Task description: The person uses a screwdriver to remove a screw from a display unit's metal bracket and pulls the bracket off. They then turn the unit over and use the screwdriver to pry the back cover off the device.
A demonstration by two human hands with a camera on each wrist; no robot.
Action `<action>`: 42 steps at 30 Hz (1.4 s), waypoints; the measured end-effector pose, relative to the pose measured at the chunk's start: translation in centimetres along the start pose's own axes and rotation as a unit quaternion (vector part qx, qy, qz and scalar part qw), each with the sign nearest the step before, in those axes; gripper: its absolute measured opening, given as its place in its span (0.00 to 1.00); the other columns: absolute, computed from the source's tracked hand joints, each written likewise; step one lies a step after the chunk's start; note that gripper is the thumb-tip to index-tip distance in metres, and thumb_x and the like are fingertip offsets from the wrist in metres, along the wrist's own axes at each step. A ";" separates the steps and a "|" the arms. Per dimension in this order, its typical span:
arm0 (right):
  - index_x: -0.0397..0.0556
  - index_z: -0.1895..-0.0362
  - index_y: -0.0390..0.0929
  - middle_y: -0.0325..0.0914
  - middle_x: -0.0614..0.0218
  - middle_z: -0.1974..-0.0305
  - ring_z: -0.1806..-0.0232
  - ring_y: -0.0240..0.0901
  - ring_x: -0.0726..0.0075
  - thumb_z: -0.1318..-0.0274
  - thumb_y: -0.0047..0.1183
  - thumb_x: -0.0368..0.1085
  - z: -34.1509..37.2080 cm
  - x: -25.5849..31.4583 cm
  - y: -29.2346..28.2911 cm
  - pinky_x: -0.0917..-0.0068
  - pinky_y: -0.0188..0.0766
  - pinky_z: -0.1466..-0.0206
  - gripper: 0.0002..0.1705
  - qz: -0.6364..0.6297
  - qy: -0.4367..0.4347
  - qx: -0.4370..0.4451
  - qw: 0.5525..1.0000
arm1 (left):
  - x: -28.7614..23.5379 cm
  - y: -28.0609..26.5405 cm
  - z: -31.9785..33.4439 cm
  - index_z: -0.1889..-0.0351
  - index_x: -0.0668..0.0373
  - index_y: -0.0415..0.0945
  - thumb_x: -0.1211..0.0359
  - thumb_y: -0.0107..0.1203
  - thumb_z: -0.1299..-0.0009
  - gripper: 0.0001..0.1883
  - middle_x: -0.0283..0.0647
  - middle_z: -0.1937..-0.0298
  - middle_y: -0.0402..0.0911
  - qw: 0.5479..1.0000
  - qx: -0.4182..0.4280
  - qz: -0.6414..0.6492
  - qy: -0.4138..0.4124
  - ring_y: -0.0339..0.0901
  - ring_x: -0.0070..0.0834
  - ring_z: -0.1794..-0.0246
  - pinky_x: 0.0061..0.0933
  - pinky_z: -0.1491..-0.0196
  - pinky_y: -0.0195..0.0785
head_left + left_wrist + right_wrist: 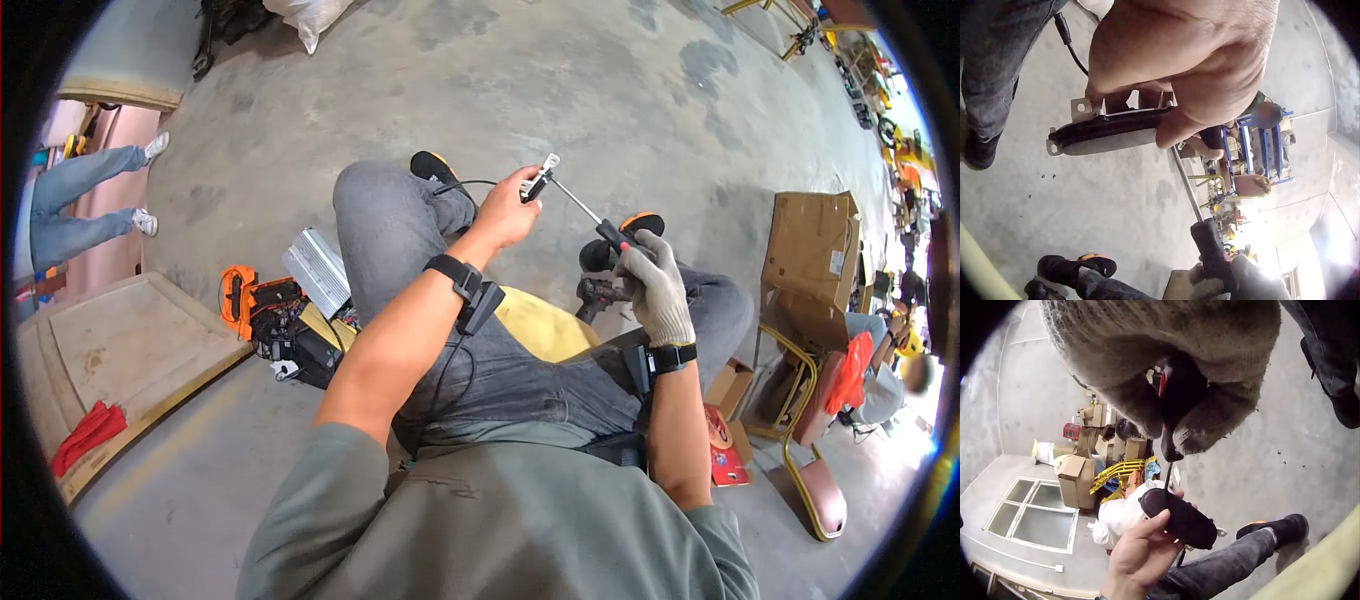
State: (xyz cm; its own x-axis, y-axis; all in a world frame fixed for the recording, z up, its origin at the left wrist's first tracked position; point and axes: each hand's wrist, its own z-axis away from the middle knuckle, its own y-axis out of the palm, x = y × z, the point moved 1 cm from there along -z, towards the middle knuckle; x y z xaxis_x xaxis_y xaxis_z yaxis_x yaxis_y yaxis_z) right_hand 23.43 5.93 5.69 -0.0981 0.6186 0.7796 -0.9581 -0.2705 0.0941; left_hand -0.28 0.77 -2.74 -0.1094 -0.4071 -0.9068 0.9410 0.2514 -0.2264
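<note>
My bare left hand (508,215) grips a long black oval part (1110,134) with metal mounting tabs (1081,107), its thumb and fingers on opposite sides. A black cable (468,183) with a plug-like end (1062,26) shows beside that hand. In its knit work glove, my right hand (657,290) holds a screwdriver (611,236) by the black and red handle. The screwdriver's metal shaft (575,200) slants across to the part and meets it at the end by my left fingers. Its tip is hidden behind the part in the left wrist view.
Between my legs is a yellow surface (540,322), with a dark power drill (598,294) beside it. At left lie a silver finned box (318,270), an orange tool (238,300) and a wooden panel (140,350). A cardboard box (812,240) and tipped chair (822,490) are right.
</note>
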 end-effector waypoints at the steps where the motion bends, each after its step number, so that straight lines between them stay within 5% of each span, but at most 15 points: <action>1: 0.37 0.38 0.65 0.73 0.62 0.60 0.69 0.74 0.74 0.34 0.55 0.34 -0.1 -0.2 -0.2 0.76 0.74 0.71 0.25 0.018 -0.011 -0.008 1.000 | 0.0 -0.1 0.0 0.33 0.55 0.71 0.73 0.58 0.34 0.29 0.48 0.50 0.83 1.000 -0.002 -0.002 0.000 0.80 0.41 0.51 0.37 0.47 0.72; 3: 0.37 0.38 0.65 0.73 0.62 0.60 0.69 0.74 0.74 0.33 0.55 0.35 -0.4 -0.2 -0.5 0.77 0.73 0.71 0.25 -0.014 0.009 -0.011 1.000 | 0.2 -0.1 -0.2 0.31 0.57 0.70 0.72 0.60 0.32 0.29 0.41 0.49 0.81 1.000 0.015 -0.001 -0.004 0.77 0.30 0.52 0.31 0.46 0.70; 6: 0.37 0.37 0.64 0.73 0.62 0.60 0.69 0.74 0.74 0.34 0.55 0.34 -0.5 0.1 -1.4 0.78 0.73 0.70 0.26 -0.064 0.068 0.033 0.995 | 0.4 0.1 -0.1 0.31 0.57 0.70 0.72 0.60 0.33 0.29 0.42 0.49 0.81 1.000 0.013 0.005 0.012 0.77 0.31 0.52 0.31 0.45 0.70; 12: 0.37 0.41 0.68 0.77 0.64 0.62 0.72 0.73 0.77 0.30 0.55 0.45 -0.1 -0.2 -0.3 0.79 0.71 0.73 0.26 0.068 -0.042 -0.029 0.996 | 0.3 0.0 -0.2 0.31 0.57 0.70 0.73 0.59 0.33 0.29 0.42 0.49 0.81 1.000 0.004 0.000 0.008 0.77 0.31 0.51 0.31 0.45 0.70; 14: 0.35 0.33 0.63 0.77 0.63 0.62 0.69 0.74 0.75 0.35 0.58 0.40 -0.2 0.2 -0.8 0.79 0.71 0.69 0.33 -0.035 0.051 0.021 0.998 | 0.1 0.0 0.0 0.31 0.56 0.70 0.73 0.59 0.33 0.29 0.42 0.49 0.81 1.000 0.010 0.002 0.001 0.77 0.31 0.52 0.31 0.46 0.70; 18: 0.35 0.34 0.63 0.77 0.62 0.61 0.69 0.74 0.75 0.35 0.58 0.40 0.0 -0.3 -0.6 0.79 0.71 0.69 0.32 -0.063 0.065 0.006 0.996 | -0.5 -0.1 0.1 0.31 0.56 0.70 0.73 0.59 0.33 0.29 0.41 0.50 0.81 0.999 0.026 0.025 -0.016 0.77 0.31 0.52 0.31 0.46 0.70; 21: 0.42 0.47 0.70 0.78 0.64 0.63 0.74 0.73 0.78 0.28 0.53 0.48 0.4 0.1 0.4 0.80 0.70 0.77 0.22 0.064 -0.024 -0.050 0.996 | 0.1 0.1 0.0 0.31 0.56 0.70 0.73 0.59 0.33 0.29 0.41 0.51 0.81 1.000 0.009 0.013 -0.002 0.77 0.29 0.53 0.31 0.47 0.71; 26: 0.41 0.44 0.70 0.78 0.63 0.63 0.70 0.74 0.77 0.29 0.53 0.47 -0.6 -0.8 -1.7 0.79 0.70 0.76 0.23 -0.066 0.053 0.028 0.996 | 0.3 0.1 -0.2 0.31 0.57 0.70 0.74 0.58 0.34 0.29 0.41 0.53 0.81 1.000 0.016 0.014 0.007 0.77 0.29 0.56 0.31 0.49 0.71; 32: 0.45 0.45 0.72 0.78 0.64 0.65 0.72 0.74 0.76 0.28 0.52 0.49 -0.1 -0.4 -0.3 0.78 0.71 0.75 0.21 0.045 -0.045 -0.042 0.997 | 0.1 0.2 -0.2 0.31 0.58 0.70 0.74 0.58 0.34 0.29 0.40 0.54 0.81 0.999 0.017 0.028 -0.006 0.77 0.27 0.57 0.30 0.51 0.71; 37: 0.36 0.39 0.67 0.74 0.64 0.63 0.70 0.76 0.73 0.33 0.56 0.37 0.0 -0.2 -1.2 0.75 0.75 0.71 0.24 -0.077 0.056 0.027 0.995 | 0.4 0.1 -0.3 0.32 0.58 0.70 0.74 0.58 0.33 0.28 0.40 0.53 0.81 0.999 0.019 0.025 0.009 0.76 0.26 0.57 0.30 0.51 0.71; 42: 0.41 0.42 0.74 0.79 0.66 0.64 0.70 0.75 0.75 0.31 0.53 0.41 1.0 1.3 0.2 0.78 0.72 0.70 0.20 0.054 -0.018 0.009 0.998 | 0.2 0.3 -0.4 0.33 0.60 0.71 0.73 0.59 0.31 0.27 0.40 0.52 0.81 0.999 0.008 0.030 0.021 0.77 0.27 0.56 0.30 0.50 0.71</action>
State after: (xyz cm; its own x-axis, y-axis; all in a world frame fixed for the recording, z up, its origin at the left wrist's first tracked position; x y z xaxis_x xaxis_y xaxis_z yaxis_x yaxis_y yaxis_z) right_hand 23.37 5.94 7.40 -0.1900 0.5584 0.8075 -0.9376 -0.3472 0.0195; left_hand -0.17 1.14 -3.11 -0.0660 -0.3551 -0.9325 0.9514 0.2594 -0.1662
